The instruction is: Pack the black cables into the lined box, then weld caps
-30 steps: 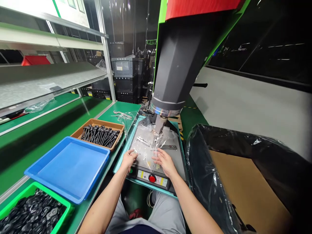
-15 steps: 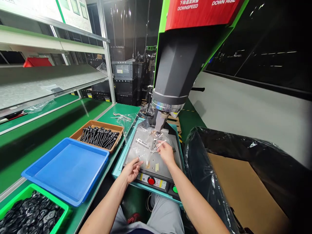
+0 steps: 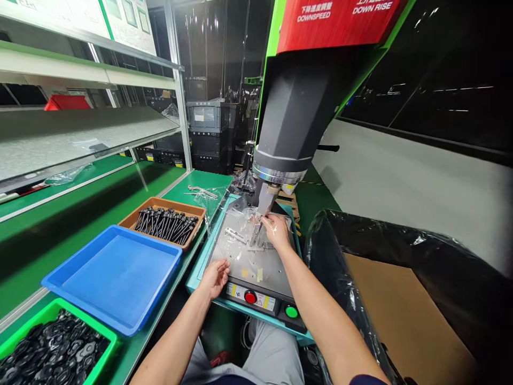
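Note:
My right hand (image 3: 276, 231) is closed at the clear plastic film (image 3: 253, 218), just under the machine's metal horn (image 3: 266, 199). Its thumb and fingers pinch there, partly hiding a small fixture (image 3: 256, 238) on the grey plate (image 3: 228, 254). Over the plate's left front edge, my left hand (image 3: 215, 277) is curled with fingers drawn together; whatever may be in them is hidden. A metal bar (image 3: 235, 235) lies on the plate between the hands.
A red button (image 3: 250, 297) and a green button (image 3: 291, 312) line the machine's front. On the left bench are a blue tray (image 3: 116, 278), a brown tray (image 3: 132, 216) of black stemmed parts and a green bin (image 3: 108, 342) of black pieces. A lined carton (image 3: 401, 299) stands right.
My right hand has moved up and away from me, closer to the horn, and the film has shifted with it. The left hand's fingers have curled in more. The view has shifted slightly.

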A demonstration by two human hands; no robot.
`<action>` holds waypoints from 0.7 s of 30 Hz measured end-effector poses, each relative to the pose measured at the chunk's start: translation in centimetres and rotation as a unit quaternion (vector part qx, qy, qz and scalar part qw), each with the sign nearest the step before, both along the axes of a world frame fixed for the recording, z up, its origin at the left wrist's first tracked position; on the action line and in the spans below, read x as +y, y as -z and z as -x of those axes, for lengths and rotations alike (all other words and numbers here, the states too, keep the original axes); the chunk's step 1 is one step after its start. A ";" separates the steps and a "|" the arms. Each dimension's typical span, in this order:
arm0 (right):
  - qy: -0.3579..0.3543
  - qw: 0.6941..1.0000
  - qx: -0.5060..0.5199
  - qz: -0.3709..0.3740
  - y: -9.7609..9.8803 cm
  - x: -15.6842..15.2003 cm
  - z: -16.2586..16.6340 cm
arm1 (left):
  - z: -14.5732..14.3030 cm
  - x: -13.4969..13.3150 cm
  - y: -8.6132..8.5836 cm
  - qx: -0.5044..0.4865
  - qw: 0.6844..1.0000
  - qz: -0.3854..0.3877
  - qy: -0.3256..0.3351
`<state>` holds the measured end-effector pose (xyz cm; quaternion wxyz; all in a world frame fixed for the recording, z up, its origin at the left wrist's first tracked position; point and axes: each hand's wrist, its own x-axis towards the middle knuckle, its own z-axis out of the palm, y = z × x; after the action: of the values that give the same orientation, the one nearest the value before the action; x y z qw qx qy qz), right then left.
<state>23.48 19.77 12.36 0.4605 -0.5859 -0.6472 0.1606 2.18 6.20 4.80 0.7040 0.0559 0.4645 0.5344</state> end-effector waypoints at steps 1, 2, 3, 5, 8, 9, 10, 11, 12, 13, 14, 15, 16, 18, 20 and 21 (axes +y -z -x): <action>-0.005 1.000 0.010 -0.002 -0.1 -0.6 -0.1 | 0.1 -0.2 -0.1 0.020 1.000 -0.014 -0.004; -0.008 1.000 0.018 0.000 -0.2 -1.4 -0.3 | 0.2 -0.5 -0.3 0.046 0.998 -0.030 -0.008; -0.011 0.999 0.031 0.006 -0.2 -2.6 -0.5 | 0.3 -0.8 -0.7 0.076 0.996 -0.047 -0.011; -0.015 0.996 0.084 0.037 0.0 -5.6 -1.4 | 0.6 -1.4 -1.5 0.145 0.986 -0.085 -0.011; -0.026 0.970 0.207 0.123 0.4 -11.4 -3.0 | 0.8 -2.4 -3.0 0.246 0.956 -0.157 0.015; -0.037 0.958 0.240 0.152 0.4 -13.4 -3.4 | 0.6 -2.7 -3.5 0.272 0.944 -0.185 0.035; -0.057 0.945 0.266 0.181 0.4 -15.2 -3.5 | 0.3 -3.2 -4.0 0.294 0.930 -0.213 0.065; -0.084 0.932 0.287 0.207 0.3 -16.8 -3.4 | 0.0 -3.7 -4.6 0.311 0.913 -0.241 0.104; -0.113 0.918 0.305 0.228 0.3 -18.1 -3.1 | -0.5 -4.4 -5.1 0.322 0.894 -0.273 0.153; -0.137 0.906 0.320 0.241 0.2 -19.0 -2.6 | -1.0 -5.0 -5.7 0.328 0.868 -0.307 0.209; -0.153 0.898 0.332 0.246 0.3 -19.6 -2.0 | -1.4 -5.7 -6.2 0.332 0.838 -0.339 0.269; -0.156 0.894 0.342 0.242 0.4 -19.9 -1.3 | -1.8 -6.4 -6.7 0.337 0.805 -0.365 0.323; -0.152 0.894 0.350 0.233 0.5 -20.0 -0.5 | -2.1 -6.9 -7.2 0.347 0.777 -0.381 0.362; -0.137 0.895 0.365 0.217 0.9 -19.5 0.9 | -2.1 -7.4 -8.0 0.381 0.743 -0.386 0.391; -0.136 0.895 0.373 0.206 1.1 -18.8 2.0 | -1.0 -6.9 -8.5 0.430 0.735 -0.370 0.370; -0.140 0.896 0.371 0.201 1.1 -18.4 2.4 | 0.1 -6.3 -8.7 0.461 0.735 -0.358 0.346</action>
<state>21.09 1.35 11.21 0.5127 -0.4667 -0.4585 0.5559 2.12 -0.13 13.45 0.4680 0.7003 0.4547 0.2896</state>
